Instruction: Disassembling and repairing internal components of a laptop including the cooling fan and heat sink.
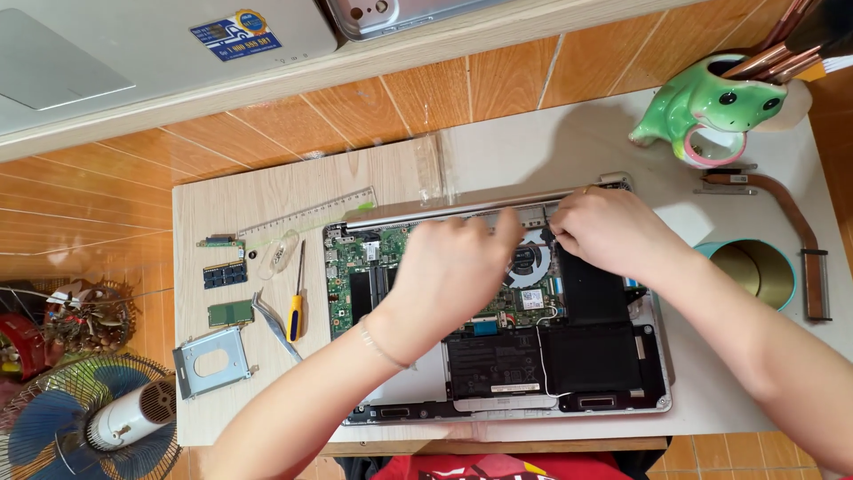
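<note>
An opened laptop [622, 404] lies on the low table with its green mainboard [355, 267], black battery [533, 360] and cooling fan [530, 260] exposed. My left hand [449, 276] hovers over the middle of the mainboard, blurred, its fingers pointing toward the fan; nothing shows in it. Fingers bent, my right hand [609, 227] rests at the laptop's upper edge beside the fan, on the hinge area. Whether it pinches a small part is hidden.
Left of the laptop lie a yellow-handled screwdriver [296, 307], tweezers [275, 324], a clear ruler [311, 213], memory modules [225, 274] and a metal drive bracket [211, 360]. A frog-shaped holder [711, 107], copper heat pipe [795, 218] and teal tin [760, 271] stand at right. A fan [89, 418] is on the floor.
</note>
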